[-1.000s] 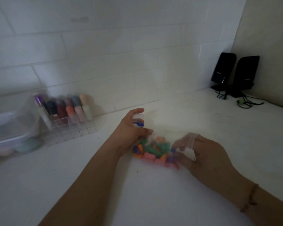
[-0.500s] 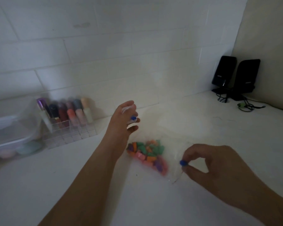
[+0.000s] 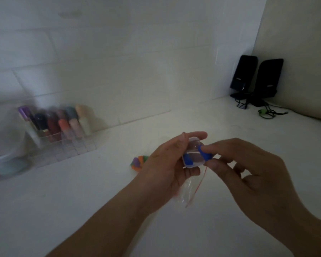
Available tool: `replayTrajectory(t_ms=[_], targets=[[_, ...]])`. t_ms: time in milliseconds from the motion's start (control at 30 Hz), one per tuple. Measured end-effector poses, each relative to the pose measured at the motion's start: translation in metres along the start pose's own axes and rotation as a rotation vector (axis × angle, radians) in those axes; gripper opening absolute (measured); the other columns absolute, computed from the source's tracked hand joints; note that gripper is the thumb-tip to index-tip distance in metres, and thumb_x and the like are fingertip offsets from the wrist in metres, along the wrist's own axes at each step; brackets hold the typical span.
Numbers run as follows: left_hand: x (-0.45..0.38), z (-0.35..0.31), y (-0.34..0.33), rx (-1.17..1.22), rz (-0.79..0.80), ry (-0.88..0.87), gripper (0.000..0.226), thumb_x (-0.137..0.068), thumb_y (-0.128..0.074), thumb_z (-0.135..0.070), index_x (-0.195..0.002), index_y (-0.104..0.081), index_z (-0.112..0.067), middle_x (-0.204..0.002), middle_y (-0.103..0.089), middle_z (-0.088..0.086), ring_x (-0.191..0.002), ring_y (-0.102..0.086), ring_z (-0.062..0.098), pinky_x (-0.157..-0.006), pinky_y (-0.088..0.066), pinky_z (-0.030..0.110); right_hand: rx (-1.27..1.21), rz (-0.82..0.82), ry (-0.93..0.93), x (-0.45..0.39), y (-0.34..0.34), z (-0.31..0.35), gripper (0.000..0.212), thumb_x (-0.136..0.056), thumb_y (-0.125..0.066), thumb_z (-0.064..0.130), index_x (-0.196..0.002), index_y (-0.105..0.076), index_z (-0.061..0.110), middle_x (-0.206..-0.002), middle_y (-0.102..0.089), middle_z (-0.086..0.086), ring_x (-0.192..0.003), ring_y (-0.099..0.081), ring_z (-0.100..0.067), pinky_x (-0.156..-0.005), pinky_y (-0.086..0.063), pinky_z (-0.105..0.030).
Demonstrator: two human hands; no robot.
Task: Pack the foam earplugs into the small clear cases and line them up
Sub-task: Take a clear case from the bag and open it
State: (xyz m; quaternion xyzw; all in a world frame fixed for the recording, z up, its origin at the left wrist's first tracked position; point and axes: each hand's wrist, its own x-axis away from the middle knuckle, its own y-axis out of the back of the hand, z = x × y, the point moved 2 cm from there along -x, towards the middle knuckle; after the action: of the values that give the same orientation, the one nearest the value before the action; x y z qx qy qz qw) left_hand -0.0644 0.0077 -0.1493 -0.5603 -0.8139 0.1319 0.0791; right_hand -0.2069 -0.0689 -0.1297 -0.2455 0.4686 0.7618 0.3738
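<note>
My left hand holds a small clear case above the white counter, lid open. One blue foam earplug lies inside the case. My right hand pinches a second blue earplug between thumb and forefinger at the case's right edge. A clear zip bag with a red seal line lies under my hands. Its coloured earplugs show to the left of my left hand, mostly hidden.
A clear acrylic organiser with several lipsticks stands at the back left, beside a clear plastic box. Two black speakers with cables sit in the far right corner. A white tiled wall backs the counter.
My right hand lifted a blue earplug from the bag and brought it up to the case. My left hand moved right with the case to meet it.
</note>
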Motion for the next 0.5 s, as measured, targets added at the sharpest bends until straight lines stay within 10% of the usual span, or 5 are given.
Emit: replayTrajectory(t_ms=[500], targets=[[0.002, -0.003, -0.003, 0.08, 0.123, 0.02, 0.043, -0.083, -0.056, -0.03, -0.116, -0.064, -0.003, -0.107, -0.068, 0.011, -0.091, -0.067, 0.022, -0.083, -0.058, 0.035, 0.038, 0.104, -0.106, 0.007, -0.01, -0.014, 0.016, -0.08, -0.066, 0.026, -0.093, -0.076, 0.024, -0.091, -0.063, 0.014, -0.064, -0.057, -0.006, -0.054, -0.034, -0.001]])
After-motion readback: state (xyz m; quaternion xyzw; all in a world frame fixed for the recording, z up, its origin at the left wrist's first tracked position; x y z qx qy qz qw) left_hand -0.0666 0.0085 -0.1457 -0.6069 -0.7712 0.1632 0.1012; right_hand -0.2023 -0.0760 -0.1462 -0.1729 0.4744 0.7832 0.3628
